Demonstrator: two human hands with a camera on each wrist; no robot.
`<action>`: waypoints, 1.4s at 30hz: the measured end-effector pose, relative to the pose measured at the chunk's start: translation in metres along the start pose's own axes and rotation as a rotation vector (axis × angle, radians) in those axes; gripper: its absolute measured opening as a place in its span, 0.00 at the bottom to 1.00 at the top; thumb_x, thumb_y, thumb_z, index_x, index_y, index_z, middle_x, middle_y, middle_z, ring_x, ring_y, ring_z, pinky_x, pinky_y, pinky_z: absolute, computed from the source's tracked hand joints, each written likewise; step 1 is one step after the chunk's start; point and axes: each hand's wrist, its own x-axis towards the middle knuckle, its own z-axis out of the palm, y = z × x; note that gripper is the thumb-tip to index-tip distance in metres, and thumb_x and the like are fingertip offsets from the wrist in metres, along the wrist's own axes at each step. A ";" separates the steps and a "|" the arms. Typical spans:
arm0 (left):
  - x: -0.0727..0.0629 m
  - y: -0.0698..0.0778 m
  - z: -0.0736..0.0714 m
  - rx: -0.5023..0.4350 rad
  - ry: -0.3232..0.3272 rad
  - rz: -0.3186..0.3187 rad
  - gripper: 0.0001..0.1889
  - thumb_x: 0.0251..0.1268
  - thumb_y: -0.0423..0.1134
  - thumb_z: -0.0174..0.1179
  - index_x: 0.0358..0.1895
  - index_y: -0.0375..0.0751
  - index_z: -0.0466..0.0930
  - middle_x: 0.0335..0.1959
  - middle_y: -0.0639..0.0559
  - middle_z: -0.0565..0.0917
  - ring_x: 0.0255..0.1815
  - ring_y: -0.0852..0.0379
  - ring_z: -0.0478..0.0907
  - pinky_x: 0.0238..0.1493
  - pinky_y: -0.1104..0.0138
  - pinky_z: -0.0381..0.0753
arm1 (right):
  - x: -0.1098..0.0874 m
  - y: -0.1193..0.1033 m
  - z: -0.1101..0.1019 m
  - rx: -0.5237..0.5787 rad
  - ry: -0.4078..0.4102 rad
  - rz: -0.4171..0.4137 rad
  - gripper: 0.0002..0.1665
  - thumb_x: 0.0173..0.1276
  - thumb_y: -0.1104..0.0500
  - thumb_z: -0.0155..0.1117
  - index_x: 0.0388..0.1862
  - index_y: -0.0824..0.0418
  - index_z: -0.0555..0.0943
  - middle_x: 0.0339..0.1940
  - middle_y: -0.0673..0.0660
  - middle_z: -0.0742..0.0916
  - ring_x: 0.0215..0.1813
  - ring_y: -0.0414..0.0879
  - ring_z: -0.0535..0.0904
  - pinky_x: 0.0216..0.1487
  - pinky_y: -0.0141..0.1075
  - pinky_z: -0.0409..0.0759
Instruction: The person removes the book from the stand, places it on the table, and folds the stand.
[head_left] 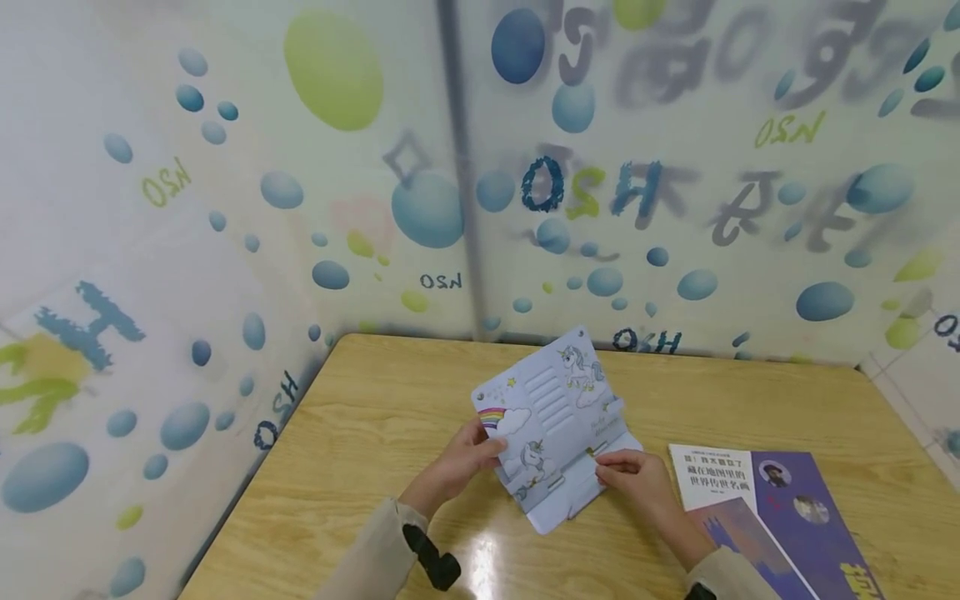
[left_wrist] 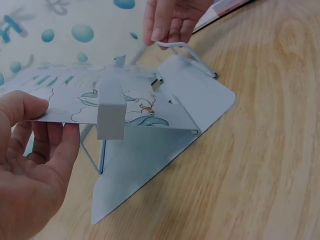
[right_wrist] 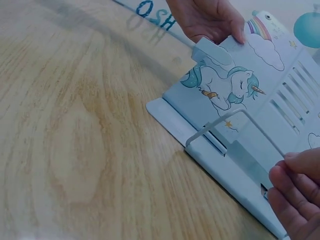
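Bookstand (head_left: 562, 437), pale blue-white, unicorn print. Stands tilted on wooden table (head_left: 405, 392), right in front of the person. Gripped at left edge by left hand (head_left: 459, 467) — thumb on front face, fingers curled behind. Pinched between thumb and fingertips of right hand (head_left: 637, 482), at lower right: wire arm (right_wrist: 212, 126), raised off lower ledge (right_wrist: 172, 120).

Shows on front: two unicorns, rainbow (head_left: 492, 417) over cloud, stars, row of slots (head_left: 551, 400). Carries script below upper unicorn, too blurred to read for certain. Has folded side tab (left_wrist: 111, 122) near left hand, wire support (left_wrist: 103, 157) behind panel.

Lying to the right, near right forearm: purple-and-white book (head_left: 817, 542). Reads 藏在地图里的 / 世界传世名画 on white part; smaller lines above, not safely legible. Shows big yellow lettering at bottom, cut off by frame edge. Overlapped by booklet (head_left: 750, 550), purple-and-orange cover.

Behind table: wall covering (head_left: 480, 108) with blue and green ovals. Repeats H, 2 and O in blue and green — runs O-2-H at centre right, as seen from head view. Also carries grey blurred characters higher up, unreadable.
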 end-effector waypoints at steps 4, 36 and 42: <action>-0.003 -0.003 0.003 -0.019 0.004 0.006 0.24 0.63 0.29 0.50 0.62 0.30 0.59 0.48 0.41 0.75 0.45 0.51 0.76 0.49 0.58 0.75 | 0.003 -0.002 0.000 -0.039 0.020 0.002 0.12 0.55 0.72 0.64 0.38 0.79 0.79 0.27 0.61 0.85 0.28 0.42 0.82 0.33 0.31 0.79; -0.022 -0.016 0.028 -0.158 0.025 0.017 0.31 0.44 0.20 0.56 0.58 0.29 0.61 0.42 0.47 0.78 0.42 0.54 0.76 0.42 0.65 0.76 | 0.026 -0.011 -0.010 -0.162 -0.032 0.004 0.14 0.59 0.70 0.61 0.44 0.76 0.78 0.33 0.59 0.85 0.35 0.42 0.80 0.37 0.35 0.80; -0.023 -0.017 0.033 -0.183 0.006 0.024 0.31 0.45 0.18 0.56 0.58 0.30 0.62 0.43 0.44 0.78 0.42 0.53 0.76 0.41 0.66 0.76 | 0.030 -0.015 -0.011 -0.179 -0.048 -0.021 0.13 0.59 0.70 0.62 0.43 0.77 0.79 0.34 0.60 0.85 0.34 0.40 0.80 0.38 0.37 0.80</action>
